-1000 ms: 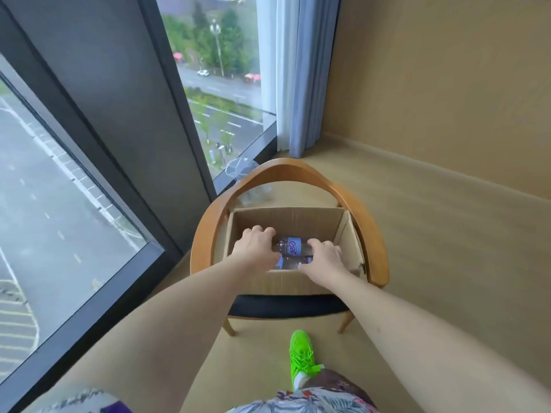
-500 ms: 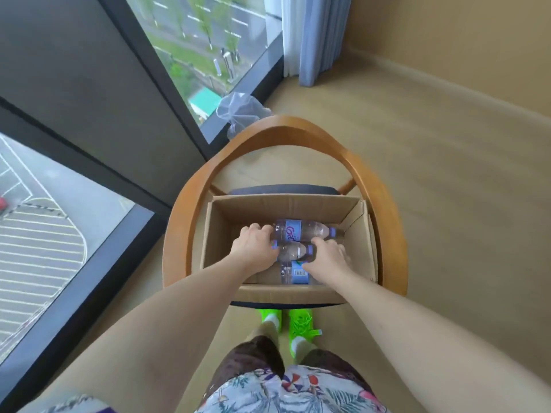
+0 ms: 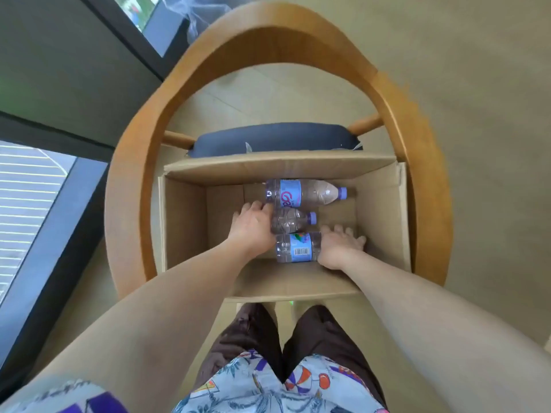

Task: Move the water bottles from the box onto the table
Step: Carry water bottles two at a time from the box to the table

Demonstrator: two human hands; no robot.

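down inside the box [image 3: 185, 222] on the chair [image 3: 131, 162], three bottles [image 3: 304, 193] lie on their sides and none is out yet, so the whole job is left; no bench shows. the left hand [image 3: 253, 226] curls on the base of the middle one [image 3: 290, 220], and the right hand [image 3: 338, 248] rests on the near one [image 3: 293, 248], fingers [image 3: 347, 235] looking loosely spread, grip hard to tell. the far label reads partly "ga" in pink, the near one shows a barcode.

Your view tipped steeper over box [image 3: 286, 171]; your right hand [image 3: 338, 248] moved onto nearest bottle [image 3: 293, 247]'s cap end; left hand [image 3: 253, 226] reached deeper.
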